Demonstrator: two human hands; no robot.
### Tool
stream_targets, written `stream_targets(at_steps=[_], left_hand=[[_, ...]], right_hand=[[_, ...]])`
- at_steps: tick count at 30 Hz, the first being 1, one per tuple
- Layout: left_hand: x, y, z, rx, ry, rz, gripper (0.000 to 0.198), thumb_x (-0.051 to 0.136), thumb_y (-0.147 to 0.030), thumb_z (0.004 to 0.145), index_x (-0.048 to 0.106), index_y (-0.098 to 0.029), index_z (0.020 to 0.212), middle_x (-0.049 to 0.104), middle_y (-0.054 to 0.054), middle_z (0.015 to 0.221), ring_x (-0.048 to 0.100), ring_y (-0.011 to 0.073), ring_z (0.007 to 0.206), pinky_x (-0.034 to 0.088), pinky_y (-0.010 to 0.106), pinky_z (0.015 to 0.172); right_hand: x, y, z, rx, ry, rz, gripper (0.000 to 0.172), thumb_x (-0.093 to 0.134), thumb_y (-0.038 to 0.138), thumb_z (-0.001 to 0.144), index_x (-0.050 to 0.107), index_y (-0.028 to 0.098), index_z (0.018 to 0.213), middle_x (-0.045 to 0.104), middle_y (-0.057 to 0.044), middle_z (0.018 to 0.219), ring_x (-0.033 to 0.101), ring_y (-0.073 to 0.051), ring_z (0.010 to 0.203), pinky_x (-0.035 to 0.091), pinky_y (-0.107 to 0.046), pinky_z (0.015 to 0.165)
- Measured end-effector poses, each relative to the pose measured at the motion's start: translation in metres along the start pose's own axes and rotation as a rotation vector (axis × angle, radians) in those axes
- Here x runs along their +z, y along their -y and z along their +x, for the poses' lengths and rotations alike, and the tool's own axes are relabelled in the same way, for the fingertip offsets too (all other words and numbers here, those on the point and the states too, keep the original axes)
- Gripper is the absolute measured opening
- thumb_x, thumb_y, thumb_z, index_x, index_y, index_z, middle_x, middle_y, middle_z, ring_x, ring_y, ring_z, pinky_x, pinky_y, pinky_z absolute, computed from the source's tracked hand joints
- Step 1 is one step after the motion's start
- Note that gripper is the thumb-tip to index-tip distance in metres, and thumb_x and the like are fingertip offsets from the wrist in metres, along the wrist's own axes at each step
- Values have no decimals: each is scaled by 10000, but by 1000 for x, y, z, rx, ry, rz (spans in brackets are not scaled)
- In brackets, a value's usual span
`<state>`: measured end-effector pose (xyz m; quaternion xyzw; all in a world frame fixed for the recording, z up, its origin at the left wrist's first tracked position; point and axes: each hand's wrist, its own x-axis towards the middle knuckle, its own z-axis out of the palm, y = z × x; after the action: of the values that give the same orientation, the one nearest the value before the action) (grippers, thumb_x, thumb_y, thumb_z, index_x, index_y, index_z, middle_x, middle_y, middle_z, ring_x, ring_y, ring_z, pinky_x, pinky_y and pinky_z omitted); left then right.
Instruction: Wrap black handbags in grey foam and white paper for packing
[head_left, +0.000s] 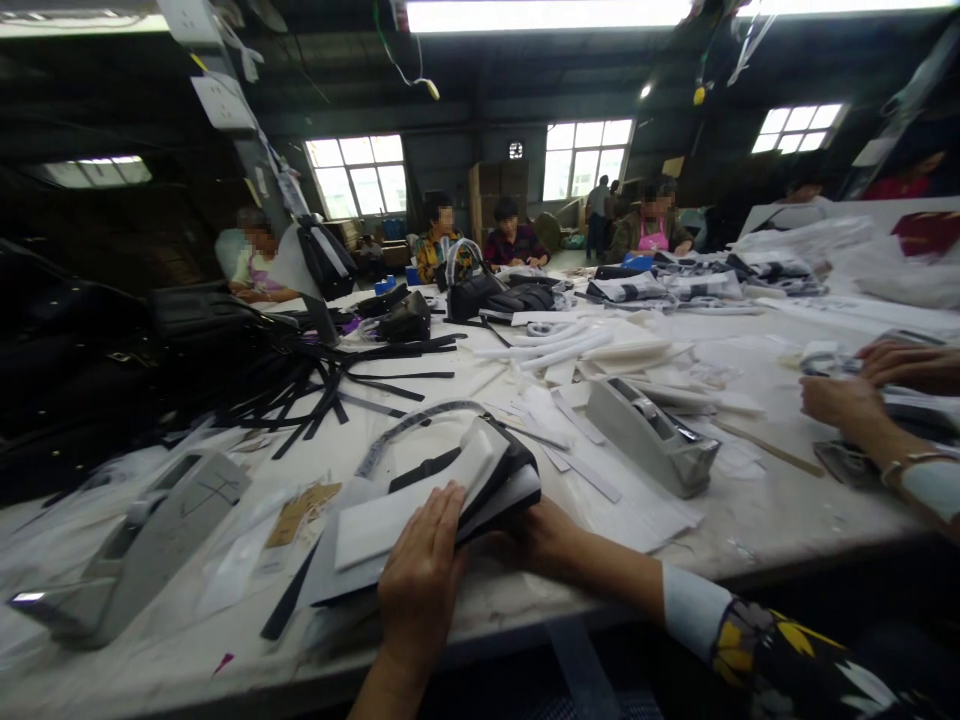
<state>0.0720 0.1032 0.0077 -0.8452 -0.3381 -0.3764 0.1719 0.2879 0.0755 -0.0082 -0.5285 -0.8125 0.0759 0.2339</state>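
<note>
A black and grey handbag (521, 490) is tilted up at the table's front edge, its curved handle (379, 445) wrapped in clear plastic. A white padding sheet (367, 530) lies along the bag's upper side. My left hand (424, 575) grips the near side, fingers together over the padding and bag; its thumb is hidden. From the right, my right hand (544, 535) holds the bag's lower edge, with most of its fingers out of sight behind it. A black strap (289, 595) sticks out at the lower left.
Grey tape dispensers stand left (161, 530) and right (652, 440) of the bag. Black straps (330, 380) and white padding strips (555, 345) cover the table behind. At right, a co-worker's hands (847, 400) handle a wrapped item. Several people sit across the table.
</note>
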Motion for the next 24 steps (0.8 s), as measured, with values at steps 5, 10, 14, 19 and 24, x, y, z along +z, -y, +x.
stream_targets(at_steps=[5, 10, 14, 19, 24], left_hand=[[9, -7, -4, 58, -43, 1, 408, 410, -113, 988, 546, -148, 1371, 616, 32, 1379, 605, 194, 1231, 477, 331, 1039], [21, -19, -6, 105, -80, 1, 371, 395, -133, 1013, 600, -166, 1321, 639, 23, 1346, 625, 192, 1208, 502, 330, 1030], [25, -33, -5, 108, -102, 10, 367, 388, -129, 1017, 621, -171, 1297, 659, 25, 1318, 647, 195, 1176, 536, 327, 994], [31, -45, -7, 108, -158, 29, 352, 391, -152, 1022, 664, -186, 1242, 698, 18, 1258, 686, 196, 1110, 575, 315, 926], [33, -44, -12, 98, -129, 35, 375, 361, -163, 1031, 654, -189, 1264, 694, 23, 1266, 673, 194, 1134, 564, 307, 946]], right_hand=[[-6, 28, -27, 23, -117, -25, 258, 517, 317, 954, 736, 180, 954, 749, -114, 913, 701, -263, 837, 575, -384, 791], [-63, 42, -29, -150, -268, 144, 162, 543, 204, 956, 705, 197, 950, 750, -60, 885, 711, -161, 799, 555, -234, 755], [-92, 10, 32, 194, -225, 71, 244, 503, 311, 974, 718, 209, 1024, 761, -55, 1024, 709, -202, 951, 543, -302, 884], [-81, -34, 117, 451, 212, -86, 194, 570, 265, 949, 730, 158, 974, 753, -53, 892, 705, -185, 845, 556, -322, 834], [-49, -49, 169, 625, 351, -276, 314, 617, 364, 948, 621, 150, 1178, 643, -91, 1184, 649, -215, 1008, 553, -421, 868]])
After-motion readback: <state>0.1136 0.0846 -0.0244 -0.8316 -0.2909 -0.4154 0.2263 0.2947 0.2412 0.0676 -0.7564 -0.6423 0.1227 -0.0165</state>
